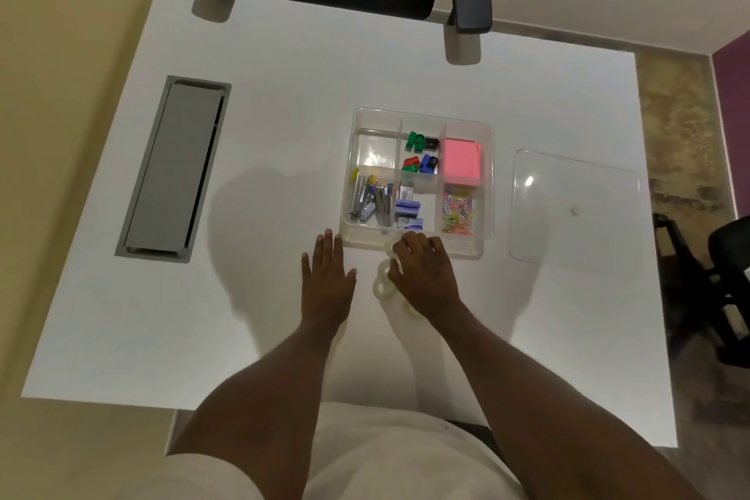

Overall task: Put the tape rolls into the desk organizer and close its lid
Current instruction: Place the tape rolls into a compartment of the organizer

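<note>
The desk organizer [420, 181], a clear divided tray, sits open at the centre of the white desk [284, 93]; its lid [576, 211] lies flat on the desk at 3 o'clock from it, well apart. The tape rolls [382, 283], pale and translucent, lie in a loose cluster on the desk at 6 o'clock from the organizer, just beside its near wall. The right hand [424, 276] rests over this cluster with fingers curled down on the farthest roll; whether a grasp is closed cannot be told, since the hand hides the contact. The left hand [328, 274] lies flat on the desk at 9 o'clock from the rolls, fingers extended and holding nothing. Only the compartment at 10 o'clock [375, 148] appears empty. Risks: the rolls are round and may roll off if nudged by the curled fingers; low contrast against the desk invites leaving one behind; a roll standing above the dividers would probably stop the lid from seating
</note>
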